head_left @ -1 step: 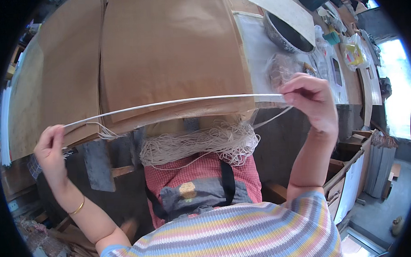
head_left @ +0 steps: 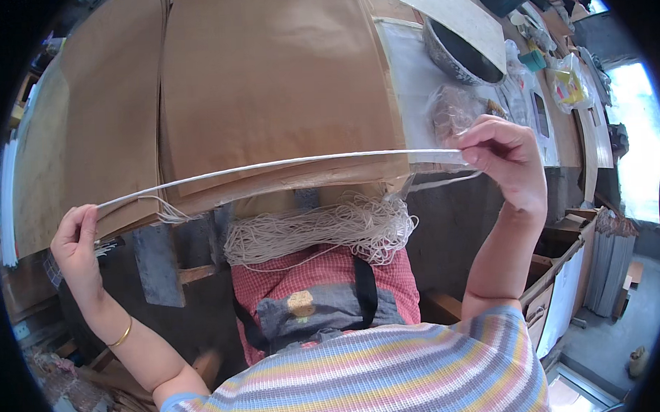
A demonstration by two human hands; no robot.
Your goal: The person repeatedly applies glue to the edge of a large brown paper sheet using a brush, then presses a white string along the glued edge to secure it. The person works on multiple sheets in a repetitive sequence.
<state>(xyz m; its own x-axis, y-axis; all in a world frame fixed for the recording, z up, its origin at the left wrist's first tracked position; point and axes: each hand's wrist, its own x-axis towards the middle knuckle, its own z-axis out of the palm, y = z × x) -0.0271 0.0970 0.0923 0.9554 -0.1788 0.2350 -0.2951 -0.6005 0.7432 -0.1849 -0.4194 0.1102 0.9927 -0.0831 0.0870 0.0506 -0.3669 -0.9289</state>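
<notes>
A long thin white strip (head_left: 285, 164) runs stretched and slightly bowed across the front of the table. My left hand (head_left: 77, 240) pinches its left end, and my right hand (head_left: 506, 160) pinches its right end, raised a little higher. Loose pale threads trail from both ends. A bundle of cream string (head_left: 316, 232) lies in my lap under the strip, on a red checked apron. Behind the strip lie large brown paper sheets (head_left: 267, 77) stacked on the table.
A dark round bowl (head_left: 459, 56) with a pale flat board across it stands at the back right, next to a crumpled clear plastic bag (head_left: 450, 111) and small clutter. Wooden boxes (head_left: 557, 263) stand at my right; dry brown fibres lie at the lower left.
</notes>
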